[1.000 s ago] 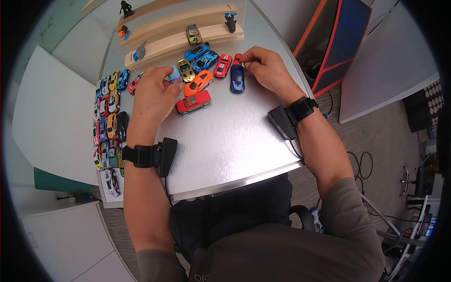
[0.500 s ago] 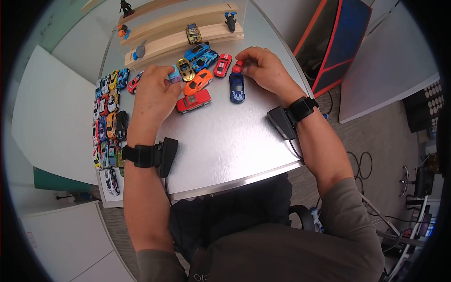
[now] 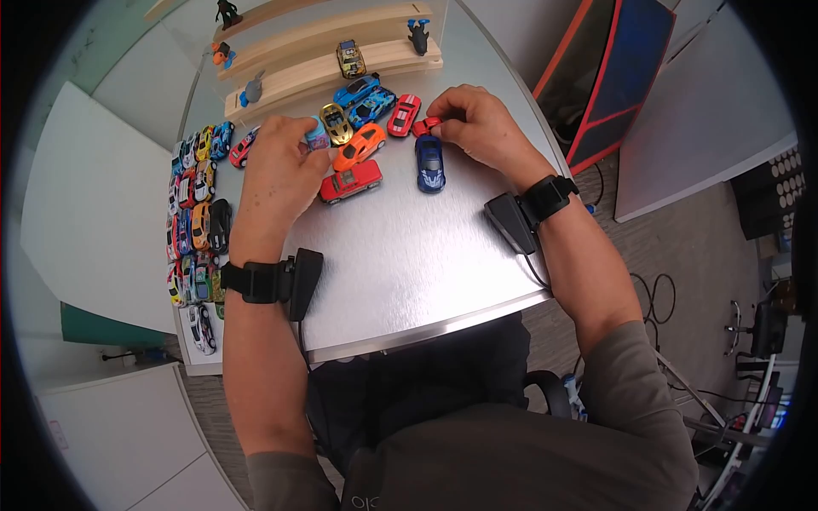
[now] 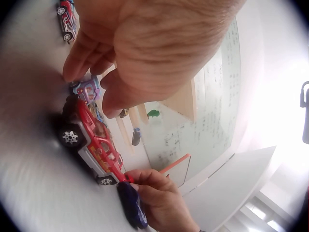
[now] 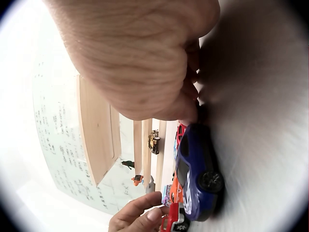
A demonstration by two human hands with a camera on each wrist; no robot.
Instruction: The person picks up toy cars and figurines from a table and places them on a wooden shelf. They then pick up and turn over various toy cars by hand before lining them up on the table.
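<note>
My right hand (image 3: 477, 121) pinches a small red toy car (image 3: 427, 126) between thumb and fingertips, at the rear of a dark blue toy car (image 3: 430, 166). The blue car looms large in the right wrist view, with white markings on its hood (image 5: 192, 198). My left hand (image 3: 279, 166) has thumb and index finger around a light blue and purple toy car (image 4: 88, 90), its far side partly hidden. Right by that thumb are a red pickup (image 3: 351, 181) and an orange car (image 3: 360, 147). A red car with white stripes (image 3: 404, 117) stands left of my right hand.
A gold car (image 3: 336, 125) and two blue cars (image 3: 372, 107) stand near a stepped wooden rack (image 3: 298, 72) bearing small animal figures and a yellow-black car (image 3: 350, 60). Several toy cars line the table's left edge (image 3: 202, 226). A red car (image 3: 242, 148) sits beyond my left hand.
My right hand has drawn the small red car toward me and turned it sideways. The dark blue car has slid nearer to me. My left hand stays in place.
</note>
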